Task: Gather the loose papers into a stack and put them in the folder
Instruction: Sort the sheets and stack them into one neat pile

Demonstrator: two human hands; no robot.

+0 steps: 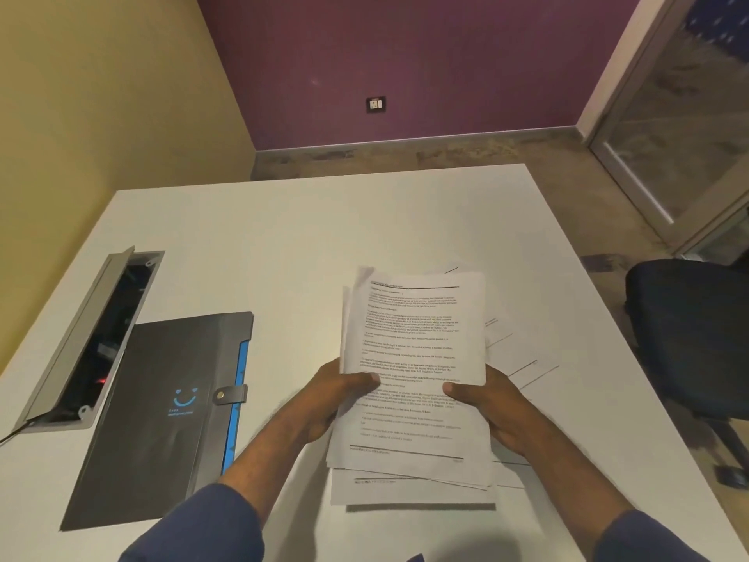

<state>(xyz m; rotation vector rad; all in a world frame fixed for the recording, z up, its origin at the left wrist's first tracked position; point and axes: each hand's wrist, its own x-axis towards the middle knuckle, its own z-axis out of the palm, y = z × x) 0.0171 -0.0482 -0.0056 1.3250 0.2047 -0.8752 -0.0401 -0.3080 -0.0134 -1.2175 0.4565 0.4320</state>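
Observation:
A bundle of white printed papers [413,334] is lifted off the white table [283,245], tilted toward me. My left hand [340,395] grips its left edge, thumb on top. My right hand [482,403] grips its right edge the same way. More printed sheets [409,476] lie unevenly on the table under the bundle, some poking out to the right [523,358]. The dark grey folder [162,415], with a blue edge and a snap strap, lies closed on the table to the left of my left arm.
An open grey cable box [87,338] is set into the table at the left, beside the folder. A dark office chair [689,338] stands off the table's right side. Yellow and purple walls meet behind the table.

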